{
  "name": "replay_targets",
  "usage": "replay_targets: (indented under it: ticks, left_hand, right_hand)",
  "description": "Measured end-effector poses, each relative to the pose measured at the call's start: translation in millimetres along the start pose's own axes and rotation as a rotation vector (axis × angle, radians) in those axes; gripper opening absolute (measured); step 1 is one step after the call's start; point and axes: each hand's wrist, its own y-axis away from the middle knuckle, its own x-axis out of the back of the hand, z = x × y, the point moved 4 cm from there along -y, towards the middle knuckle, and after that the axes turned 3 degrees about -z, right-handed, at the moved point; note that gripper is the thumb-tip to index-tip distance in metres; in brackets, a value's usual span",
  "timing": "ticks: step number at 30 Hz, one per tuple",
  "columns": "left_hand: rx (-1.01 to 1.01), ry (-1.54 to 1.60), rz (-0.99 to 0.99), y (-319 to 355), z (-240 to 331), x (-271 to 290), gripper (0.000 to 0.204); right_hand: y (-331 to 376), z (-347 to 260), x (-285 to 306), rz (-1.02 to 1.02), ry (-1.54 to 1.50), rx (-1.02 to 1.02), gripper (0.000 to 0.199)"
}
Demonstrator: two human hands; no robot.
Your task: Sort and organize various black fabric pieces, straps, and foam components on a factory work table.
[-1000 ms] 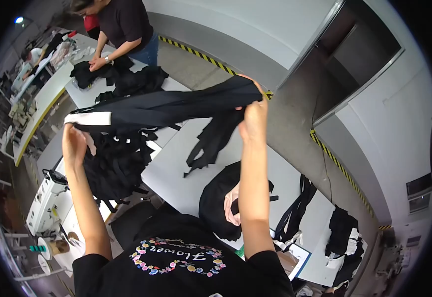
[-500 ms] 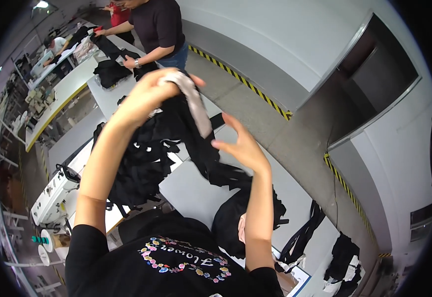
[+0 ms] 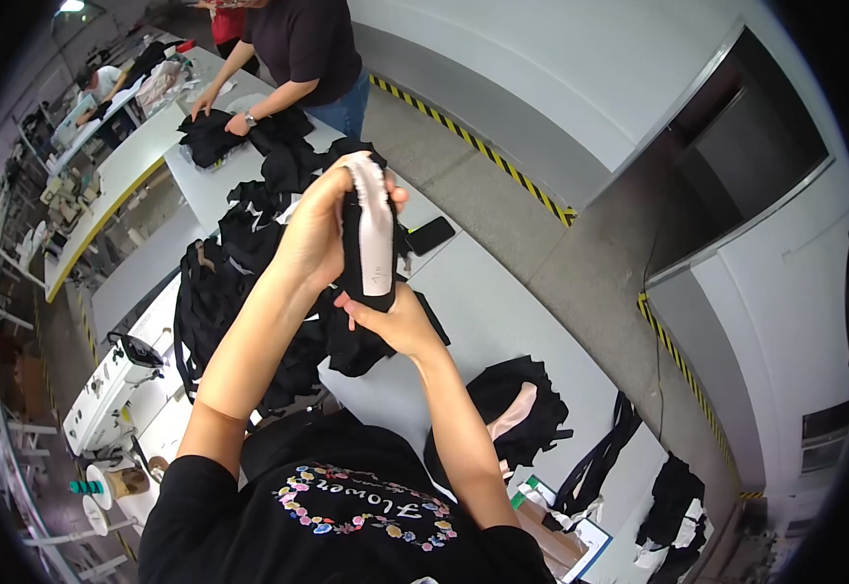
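Since the earlier frame, the black garment (image 3: 366, 263) has been gathered from a loose spread into a compact upright bundle, and both hands have been brought close together in front of the chest. A long white worktop (image 3: 502, 321) is seen running diagonally through the scene, with a grey concrete floor (image 3: 590, 263) beside it, marked by a yellow-and-black hazard stripe (image 3: 473, 146). A large heap of black garments (image 3: 239, 282) is spread over the worktop just behind the hands, and a second pile of black fabric with a pale lining (image 3: 512, 419) is lain nearer the lower right. At the far end of the worktop another person in a dark shirt (image 3: 303, 44) is seen with both hands on more black cloth (image 3: 212, 138). The bundled garment, with its pale pink inner band (image 3: 376, 234) turned outward, is held raised above the worktop between the two hands. The left hand (image 3: 322, 229) is closed around the upper part of the bundle, its fingers wrapped over the top. The right hand (image 3: 395, 321) is closed on the lower end, supporting it from beneath. A dark phone (image 3: 431, 235) is lain flat on the worktop just right of the hands.
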Motion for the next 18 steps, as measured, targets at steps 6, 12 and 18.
replay_targets:
  ticks: [6,12,18]
  left_hand:
    - [0.018,-0.123,0.067,16.4,-3.2,86.8,0.039]
    - [0.028,-1.382,-0.42,23.1,-7.2,71.8,0.063]
    - [0.378,-1.162,-0.789,26.7,-58.0,26.8,0.098]
  right_hand:
    - [13.8,19.7,23.9,0.022,0.05,-0.182,0.012]
    - [6.1,-10.2,39.9,-0.124,0.569,-0.189,0.02]
    - [-0.5,-28.7,34.9,-0.244,0.641,-0.383,0.029]
